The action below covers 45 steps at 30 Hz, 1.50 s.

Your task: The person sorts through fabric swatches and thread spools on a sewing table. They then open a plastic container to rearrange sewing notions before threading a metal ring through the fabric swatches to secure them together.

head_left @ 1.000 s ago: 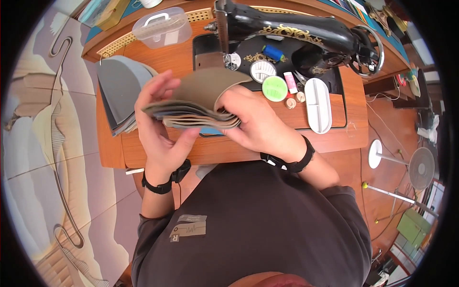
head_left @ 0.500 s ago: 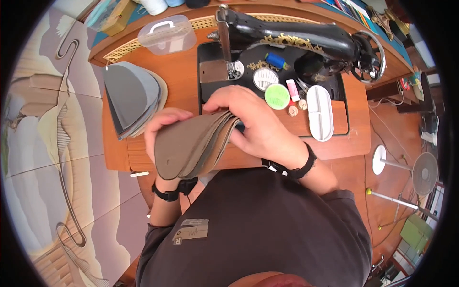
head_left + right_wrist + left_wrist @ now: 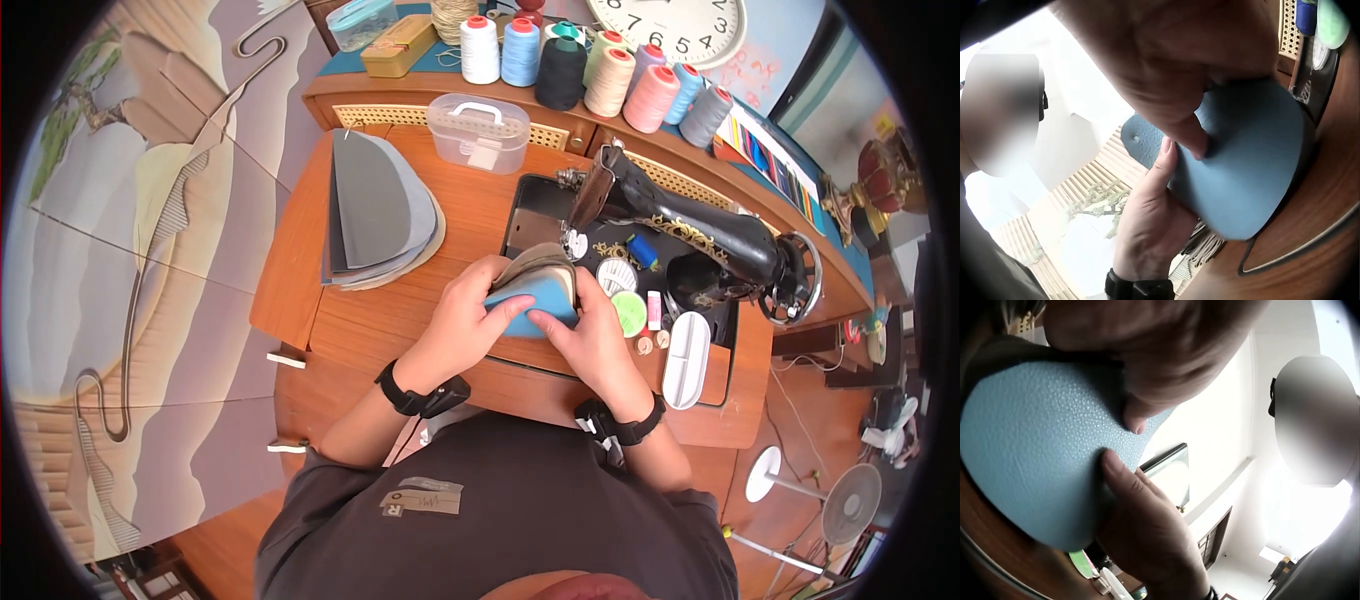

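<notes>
Both hands hold a stack of leather swatches between them, over the front of the sewing table. A light blue, pebble-grained swatch (image 3: 540,303) faces up toward me, with brown and tan ones fanned behind it. My left hand (image 3: 462,325) grips the stack's left side, thumb lying on the blue leather. From the other side my right hand (image 3: 597,335) pinches it, its thumb near the left one. In the right wrist view, the narrow end of the blue leather (image 3: 1138,137) shows a small hole. The fingers behind the stack are mostly hidden.
Grey swatches (image 3: 380,205) lie stacked on the table's left. Behind my right hand stands a black sewing machine (image 3: 690,220), with a green pin case (image 3: 628,313) and a white divided tray (image 3: 687,360) nearby. A clear box (image 3: 480,135) and thread cones (image 3: 612,82) are farther back.
The stack has turned from its brown face to its blue face, both thumbs now on it. The head view has shifted, bringing the thread cones and clock into sight.
</notes>
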Each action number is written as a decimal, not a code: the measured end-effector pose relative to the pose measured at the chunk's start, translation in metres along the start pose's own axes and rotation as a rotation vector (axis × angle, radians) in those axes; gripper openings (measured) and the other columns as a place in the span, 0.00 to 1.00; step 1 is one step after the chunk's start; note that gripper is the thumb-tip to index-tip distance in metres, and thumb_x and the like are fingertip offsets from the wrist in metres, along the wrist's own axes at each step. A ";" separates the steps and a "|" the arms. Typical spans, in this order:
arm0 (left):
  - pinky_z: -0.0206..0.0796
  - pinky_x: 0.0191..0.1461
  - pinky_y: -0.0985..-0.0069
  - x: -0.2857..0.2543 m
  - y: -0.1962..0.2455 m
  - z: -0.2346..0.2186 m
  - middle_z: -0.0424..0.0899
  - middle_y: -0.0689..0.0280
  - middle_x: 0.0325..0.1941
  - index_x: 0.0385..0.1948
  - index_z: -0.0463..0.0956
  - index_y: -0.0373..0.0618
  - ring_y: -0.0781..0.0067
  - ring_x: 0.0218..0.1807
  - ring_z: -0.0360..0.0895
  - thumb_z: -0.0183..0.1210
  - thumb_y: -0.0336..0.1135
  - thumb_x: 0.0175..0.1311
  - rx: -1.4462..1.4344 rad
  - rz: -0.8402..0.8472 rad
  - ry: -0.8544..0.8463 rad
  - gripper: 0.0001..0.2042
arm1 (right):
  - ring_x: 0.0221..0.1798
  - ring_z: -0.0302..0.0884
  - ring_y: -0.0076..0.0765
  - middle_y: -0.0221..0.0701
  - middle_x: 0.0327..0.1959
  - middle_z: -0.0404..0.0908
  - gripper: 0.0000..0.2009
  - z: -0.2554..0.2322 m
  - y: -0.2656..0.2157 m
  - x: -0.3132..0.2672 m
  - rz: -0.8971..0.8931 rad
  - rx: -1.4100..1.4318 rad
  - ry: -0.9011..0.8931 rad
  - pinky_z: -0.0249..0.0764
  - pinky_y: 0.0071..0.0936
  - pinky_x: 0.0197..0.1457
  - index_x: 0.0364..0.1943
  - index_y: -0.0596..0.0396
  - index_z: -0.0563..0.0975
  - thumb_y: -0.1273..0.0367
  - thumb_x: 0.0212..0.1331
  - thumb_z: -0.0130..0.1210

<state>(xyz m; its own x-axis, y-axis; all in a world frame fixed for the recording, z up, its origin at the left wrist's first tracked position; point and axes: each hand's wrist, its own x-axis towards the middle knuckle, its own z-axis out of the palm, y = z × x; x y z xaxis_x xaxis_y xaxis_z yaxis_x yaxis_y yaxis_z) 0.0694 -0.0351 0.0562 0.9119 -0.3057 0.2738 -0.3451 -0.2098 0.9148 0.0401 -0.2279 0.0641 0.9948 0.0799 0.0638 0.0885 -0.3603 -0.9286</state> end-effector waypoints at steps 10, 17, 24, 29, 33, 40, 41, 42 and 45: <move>0.73 0.59 0.72 -0.016 0.001 -0.005 0.87 0.58 0.51 0.55 0.76 0.33 0.71 0.52 0.82 0.66 0.28 0.67 -0.272 0.048 0.224 0.17 | 0.54 0.82 0.58 0.49 0.49 0.84 0.19 -0.013 -0.007 -0.009 -0.036 -0.073 -0.130 0.78 0.40 0.55 0.54 0.61 0.77 0.72 0.60 0.66; 0.73 0.56 0.72 -0.014 -0.024 0.001 0.83 0.57 0.50 0.51 0.76 0.37 0.65 0.51 0.81 0.66 0.22 0.61 0.002 0.147 0.005 0.17 | 0.51 0.80 0.61 0.52 0.46 0.81 0.17 -0.006 0.023 -0.018 -0.100 -0.402 -0.103 0.77 0.46 0.55 0.48 0.65 0.78 0.66 0.61 0.66; 0.72 0.56 0.71 -0.013 -0.010 0.002 0.83 0.56 0.49 0.51 0.77 0.39 0.63 0.51 0.81 0.68 0.21 0.57 0.101 0.350 -0.086 0.19 | 0.44 0.81 0.63 0.51 0.39 0.85 0.17 -0.013 0.007 -0.028 0.008 -0.381 -0.112 0.77 0.48 0.50 0.48 0.62 0.79 0.63 0.64 0.65; 0.73 0.58 0.72 -0.023 0.007 0.000 0.86 0.60 0.51 0.55 0.77 0.35 0.71 0.52 0.82 0.68 0.26 0.63 -0.167 -0.073 0.036 0.19 | 0.45 0.83 0.62 0.54 0.38 0.85 0.21 -0.019 0.011 -0.032 0.075 -0.119 -0.165 0.77 0.47 0.48 0.47 0.65 0.79 0.57 0.66 0.63; 0.75 0.56 0.73 0.003 0.003 -0.012 0.86 0.62 0.52 0.57 0.76 0.34 0.73 0.52 0.82 0.66 0.28 0.67 -0.374 -0.320 -0.051 0.19 | 0.42 0.83 0.63 0.54 0.36 0.85 0.21 -0.019 0.006 -0.033 0.169 -0.084 -0.198 0.77 0.46 0.45 0.46 0.64 0.80 0.55 0.66 0.63; 0.76 0.58 0.59 0.027 -0.012 -0.026 0.83 0.42 0.50 0.71 0.56 0.31 0.45 0.52 0.83 0.65 0.27 0.62 0.599 -0.146 -0.265 0.36 | 0.32 0.81 0.34 0.35 0.30 0.83 0.16 -0.048 0.003 -0.064 0.146 -0.170 -0.103 0.76 0.32 0.38 0.52 0.62 0.80 0.65 0.67 0.63; 0.75 0.58 0.57 0.027 -0.006 -0.027 0.82 0.40 0.50 0.72 0.53 0.32 0.42 0.53 0.82 0.65 0.27 0.62 0.684 -0.142 -0.271 0.38 | 0.32 0.80 0.29 0.32 0.30 0.83 0.15 -0.056 0.003 -0.070 0.147 -0.162 -0.061 0.76 0.29 0.37 0.52 0.62 0.80 0.68 0.66 0.64; 0.74 0.58 0.56 0.027 -0.001 -0.026 0.82 0.39 0.49 0.74 0.49 0.32 0.40 0.53 0.81 0.65 0.28 0.62 0.768 -0.136 -0.280 0.41 | 0.31 0.78 0.26 0.30 0.30 0.82 0.14 -0.066 0.004 -0.077 0.182 -0.137 -0.035 0.75 0.27 0.37 0.52 0.62 0.80 0.70 0.65 0.64; 0.74 0.57 0.54 0.032 0.035 -0.036 0.82 0.43 0.47 0.70 0.60 0.35 0.41 0.54 0.80 0.65 0.31 0.64 0.889 -0.044 -0.262 0.33 | 0.31 0.75 0.20 0.26 0.29 0.81 0.14 -0.096 0.005 -0.094 0.261 -0.107 0.003 0.73 0.22 0.37 0.51 0.62 0.80 0.74 0.63 0.65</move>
<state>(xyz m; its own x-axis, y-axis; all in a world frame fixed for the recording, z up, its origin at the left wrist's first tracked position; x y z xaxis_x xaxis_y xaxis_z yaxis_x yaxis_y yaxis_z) 0.0945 -0.0186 0.1072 0.8861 -0.4582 0.0697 -0.4540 -0.8280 0.3291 -0.0482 -0.3259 0.0887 0.9847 -0.0315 -0.1716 -0.1664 -0.4646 -0.8697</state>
